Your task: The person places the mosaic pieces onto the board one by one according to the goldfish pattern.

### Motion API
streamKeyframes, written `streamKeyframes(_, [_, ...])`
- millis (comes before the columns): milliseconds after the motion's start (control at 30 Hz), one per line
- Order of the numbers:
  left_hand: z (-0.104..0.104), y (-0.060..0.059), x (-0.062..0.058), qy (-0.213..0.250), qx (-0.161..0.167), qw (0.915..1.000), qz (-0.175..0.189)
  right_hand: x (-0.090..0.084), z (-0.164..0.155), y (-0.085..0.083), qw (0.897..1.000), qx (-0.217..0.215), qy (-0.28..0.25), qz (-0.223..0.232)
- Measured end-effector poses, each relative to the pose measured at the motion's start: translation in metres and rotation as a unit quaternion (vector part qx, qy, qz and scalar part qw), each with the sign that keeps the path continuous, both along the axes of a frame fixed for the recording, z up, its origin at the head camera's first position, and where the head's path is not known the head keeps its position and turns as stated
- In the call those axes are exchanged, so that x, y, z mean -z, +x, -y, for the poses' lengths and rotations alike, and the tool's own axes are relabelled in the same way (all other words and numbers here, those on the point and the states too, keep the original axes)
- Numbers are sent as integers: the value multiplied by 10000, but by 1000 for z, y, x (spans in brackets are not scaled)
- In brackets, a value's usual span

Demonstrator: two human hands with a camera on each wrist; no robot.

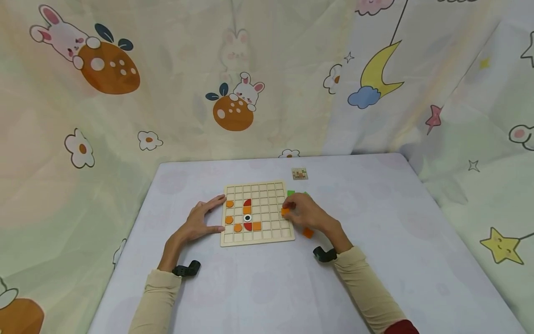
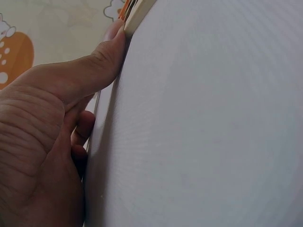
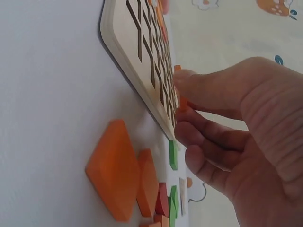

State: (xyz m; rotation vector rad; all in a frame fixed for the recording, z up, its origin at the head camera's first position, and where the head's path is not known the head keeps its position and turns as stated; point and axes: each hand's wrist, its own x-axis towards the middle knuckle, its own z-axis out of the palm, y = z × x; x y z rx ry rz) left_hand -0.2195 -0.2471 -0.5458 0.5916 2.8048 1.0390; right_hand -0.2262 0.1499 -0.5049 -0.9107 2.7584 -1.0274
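A wooden grid board (image 1: 267, 190) lies on the table with several orange and red pieces and a black-and-white disc (image 1: 248, 217) set in its cells. My left hand (image 1: 202, 220) rests flat against the board's left edge, thumb (image 2: 102, 64) pressed to the board's corner (image 2: 137, 16). My right hand (image 1: 304, 211) pinches a small orange piece (image 1: 285, 212) between thumb and fingers at the board's right edge; the orange piece (image 3: 181, 101) shows thin between my fingertips beside the board (image 3: 137, 61).
Loose pieces lie right of the board: an orange square (image 1: 308, 233), green pieces (image 1: 291, 193), and a pile with a large orange tile (image 3: 113, 168) and green ones (image 3: 173, 154). A small pattern card (image 1: 299, 174) sits behind the board. Patterned curtains surround the lilac table (image 1: 375, 232).
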Motion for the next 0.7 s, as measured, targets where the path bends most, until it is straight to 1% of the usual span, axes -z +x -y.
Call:
streamKeyframes(167, [0, 0, 1, -5, -34, 10000, 27, 5, 7, -3, 9997, -140, -208, 72])
streamKeyframes(433, [0, 0, 1, -22, -48, 10000, -7, 6, 22, -4, 9988, -301, -241, -289])
streamKeyframes(700, [1, -2, 4, -1, 31, 10000, -34, 9, 35, -6, 9991, -280, -292, -123])
